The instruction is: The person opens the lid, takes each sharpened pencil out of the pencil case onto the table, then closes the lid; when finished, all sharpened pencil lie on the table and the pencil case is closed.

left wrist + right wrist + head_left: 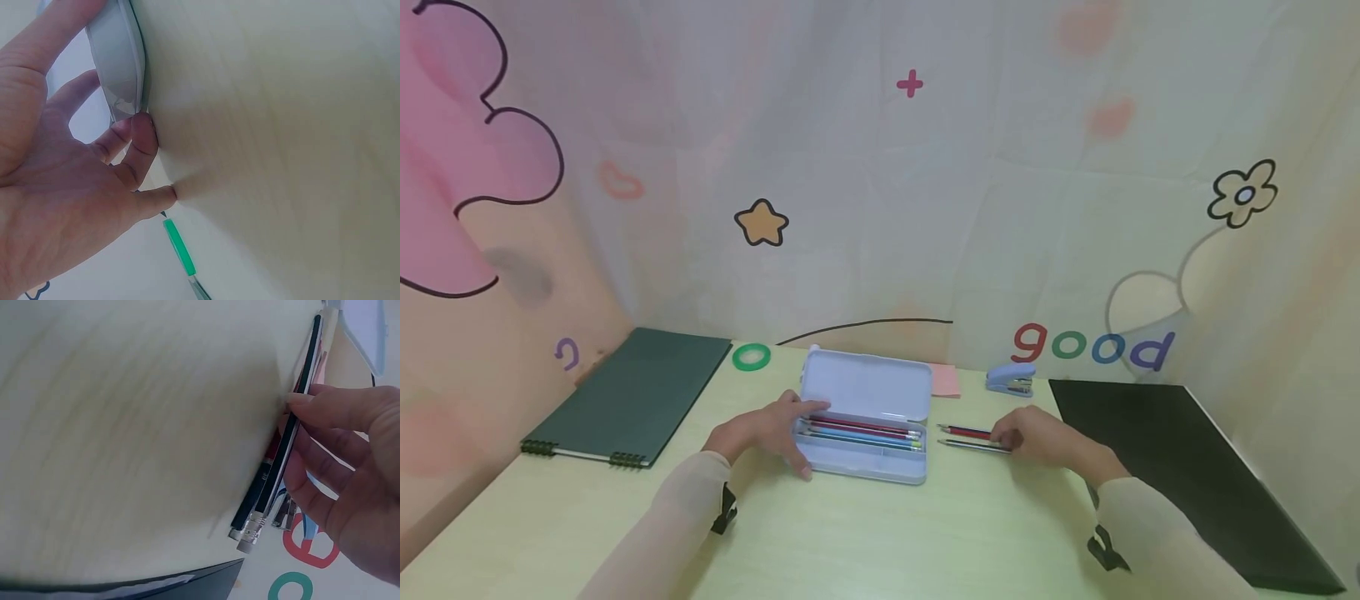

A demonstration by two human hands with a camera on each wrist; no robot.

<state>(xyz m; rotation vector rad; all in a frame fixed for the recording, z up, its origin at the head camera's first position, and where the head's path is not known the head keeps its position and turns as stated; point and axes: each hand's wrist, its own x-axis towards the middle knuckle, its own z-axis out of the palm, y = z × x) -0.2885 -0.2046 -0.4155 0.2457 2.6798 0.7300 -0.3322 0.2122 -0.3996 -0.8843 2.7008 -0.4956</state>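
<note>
The open pencil case sits in the middle of the table, lid tipped back, with several pencils already lying lengthwise in its tray. Just to its right, two loose pencils lie side by side on the tabletop, tips pointing toward the case. Your right hand is on their eraser ends: in the right wrist view the fingers curl over the dark pencil, pressing it toward the thumb side, though whether both pencils are truly pinched I cannot tell. Your left hand steadies the case at its left end, fingers spread, thumb on the near wall and fingertips touching the rim. Keep that brace firm so the tray does not slide. To my eye, you would do best to gather both pencils into one pinch near their middle, lift them level, and lay them parallel to the ones already inside. Further out sit a blue stapler, pink sticky notes, a green tape ring, a green notebook and a black folder.
</note>
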